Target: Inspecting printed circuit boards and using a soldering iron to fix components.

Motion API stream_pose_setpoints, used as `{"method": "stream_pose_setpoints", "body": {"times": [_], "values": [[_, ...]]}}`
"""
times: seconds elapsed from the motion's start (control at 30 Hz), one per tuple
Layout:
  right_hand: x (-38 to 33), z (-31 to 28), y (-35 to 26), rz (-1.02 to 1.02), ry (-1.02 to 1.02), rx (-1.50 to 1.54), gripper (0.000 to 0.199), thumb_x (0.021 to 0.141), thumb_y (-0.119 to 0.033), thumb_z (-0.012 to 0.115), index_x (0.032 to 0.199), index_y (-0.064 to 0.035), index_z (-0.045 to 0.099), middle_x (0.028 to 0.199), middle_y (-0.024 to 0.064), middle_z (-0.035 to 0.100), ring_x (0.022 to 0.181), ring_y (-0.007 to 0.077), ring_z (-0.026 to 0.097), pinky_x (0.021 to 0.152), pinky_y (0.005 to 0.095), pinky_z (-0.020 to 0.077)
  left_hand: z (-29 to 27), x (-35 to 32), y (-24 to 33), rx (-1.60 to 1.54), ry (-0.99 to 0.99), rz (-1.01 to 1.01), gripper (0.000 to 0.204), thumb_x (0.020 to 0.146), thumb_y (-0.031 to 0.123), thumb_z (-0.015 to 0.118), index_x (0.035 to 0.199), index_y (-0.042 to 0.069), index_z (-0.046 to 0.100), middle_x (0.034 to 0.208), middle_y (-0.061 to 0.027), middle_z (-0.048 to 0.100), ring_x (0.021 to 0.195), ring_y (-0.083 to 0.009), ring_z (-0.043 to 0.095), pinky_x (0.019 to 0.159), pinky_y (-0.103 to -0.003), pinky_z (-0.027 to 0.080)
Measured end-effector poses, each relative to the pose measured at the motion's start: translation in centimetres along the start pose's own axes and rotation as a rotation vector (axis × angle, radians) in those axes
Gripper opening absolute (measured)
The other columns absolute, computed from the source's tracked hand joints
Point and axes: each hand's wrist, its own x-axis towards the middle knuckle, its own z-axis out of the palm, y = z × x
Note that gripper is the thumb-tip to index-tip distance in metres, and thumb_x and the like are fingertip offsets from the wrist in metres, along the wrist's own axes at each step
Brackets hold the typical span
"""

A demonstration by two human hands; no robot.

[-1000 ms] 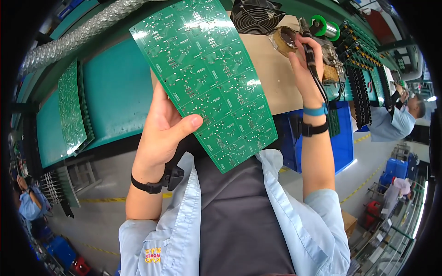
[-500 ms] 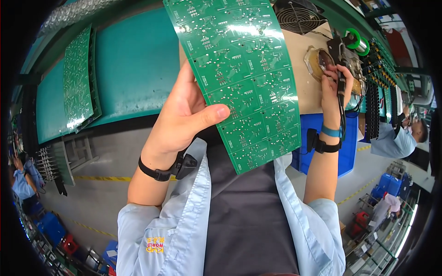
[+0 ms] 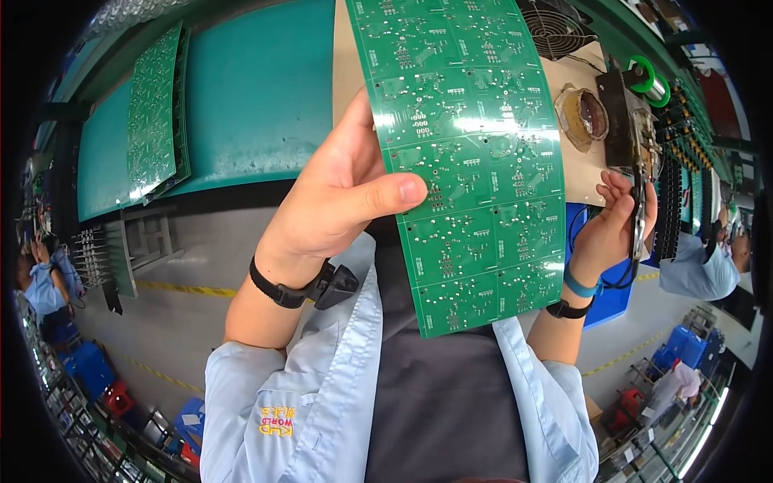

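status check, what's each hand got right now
Left hand gripping the green circuit board panel, raised close to the camera. Right hand holding a soldering iron beside the panel's right edge. Nothing between them.

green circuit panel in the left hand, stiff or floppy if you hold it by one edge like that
Probably fairly stiff: the green circuit panel stays flat though the left hand pinches only one edge. Likely light, being thin. Its glossy face could be slippery.

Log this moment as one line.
left hand: holds green circuit board panel raised | right hand: grips soldering iron | bench: spare panel, fan
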Motion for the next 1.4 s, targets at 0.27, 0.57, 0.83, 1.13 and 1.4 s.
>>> {"method": "stream_pose_setpoints", "body": {"times": [0.27, 0.57, 0.83, 1.13, 1.4], "values": [[-1.0, -2.2, -1.0, 0.069, 0.005, 0.023, 0.045, 0.102, -0.023, 0.055, 0.135, 0.0039, 0.042, 0.108, 0.0208, 0.066, 0.096, 0.0251, 0.067, 0.081, 0.0303, 0.053, 1.6, 0.1, 0.1, 0.009, -0.019, 0.041, 0.086, 0.087, 0.017, 0.075, 0.152, 0.002, 0.021, 0.142, -0.0125, 0.046, 0.132, -0.0215, 0.046, 0.109, -0.036, 0.039], [-1.5, -3.2, -0.8, 0.118, -0.003, 0.071, 0.053, 0.099, -0.031, 0.06, 0.135, 0.0048, 0.043, 0.108, 0.02, 0.066, 0.095, 0.0239, 0.067, 0.08, 0.029, 0.0521, 2.0, 0.0, 0.4, -0.017, 0.014, -0.02, 0.078, 0.092, 0.027, 0.07, 0.15, 0.002, 0.023, 0.13, -0.013, 0.057, 0.114, -0.0203, 0.061, 0.093, -0.034, 0.052], [-1.7, -3.1, -1.2, 0.147, -0.045, 0.068, 0.054, 0.1, -0.031, 0.059, 0.136, 0.0054, 0.042, 0.111, 0.0187, 0.064, 0.095, 0.0218, 0.066, 0.079, 0.0284, 0.0516, 2.3, 0.0, 0.7, 0.05, 0.089, 0.015, 0.073, 0.094, 0.026, 0.067, 0.149, 0.007, 0.024, 0.124, -0.0113, 0.06, 0.108, -0.019, 0.064, 0.088, -0.033, 0.055], [-1.9, -2.6, -1.3, 0.105, -0.086, 0.096, 0.051, 0.1, -0.027, 0.058, 0.136, 0.0055, 0.042, 0.113, 0.0193, 0.063, 0.095, 0.0218, 0.066, 0.08, 0.0286, 0.0518, 2.1, 0.2, 0.7, 0.0, 0.141, 0.001, 0.069, 0.095, 0.023, 0.065, 0.149, 0.008, 0.024, 0.124, -0.0111, 0.06, 0.109, -0.0191, 0.064, 0.089, -0.035, 0.056], [-2.0, -2.8, -1.4, 0.1, -0.107, 0.086, 0.049, 0.1, -0.024, 0.059, 0.136, 0.0054, 0.042, 0.114, 0.0211, 0.063, 0.096, 0.0232, 0.066, 0.081, 0.0296, 0.0525, 1.9, 0.0, 0.8, 0.0, 0.189, 0.006, 0.064, 0.095, 0.022, 0.066, 0.145, 0.004, 0.03, 0.124, -0.0118, 0.059, 0.109, -0.0198, 0.064, 0.09, -0.035, 0.055]]}}
